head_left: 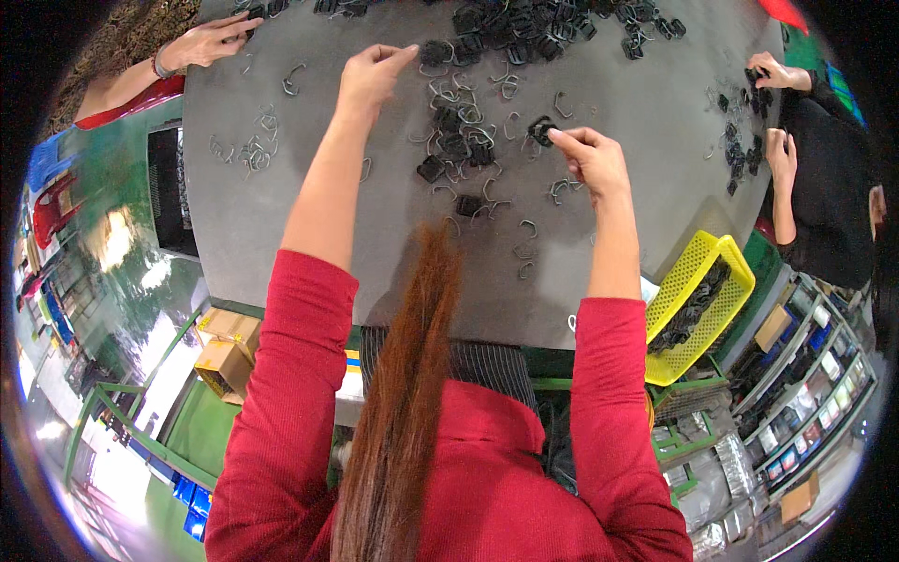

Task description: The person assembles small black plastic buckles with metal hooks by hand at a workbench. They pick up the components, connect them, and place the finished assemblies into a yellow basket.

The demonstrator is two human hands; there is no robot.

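Observation:
My left hand [372, 80] reaches over the grey table with its fingers pinched together, the tips at the edge of a small black plastic piece [435, 52]. To the right, my right hand [592, 161] grips a black plastic buckle-like piece [540, 131] between thumb and forefinger, held just over the table. Between my hands lie loose bent metal wire hooks [466, 110] mixed with several black plastic pieces [451, 143]. More wire hooks [255, 155] are scattered left of my left forearm. A few others [525, 251] lie nearer to me.
A heap of black pieces [524, 28] covers the table's far middle. A yellow basket [700, 356] holding black parts stands at the near right edge. Other people's hands [201, 45] work at the far left, and more hands [780, 155] at the right beside a small pile.

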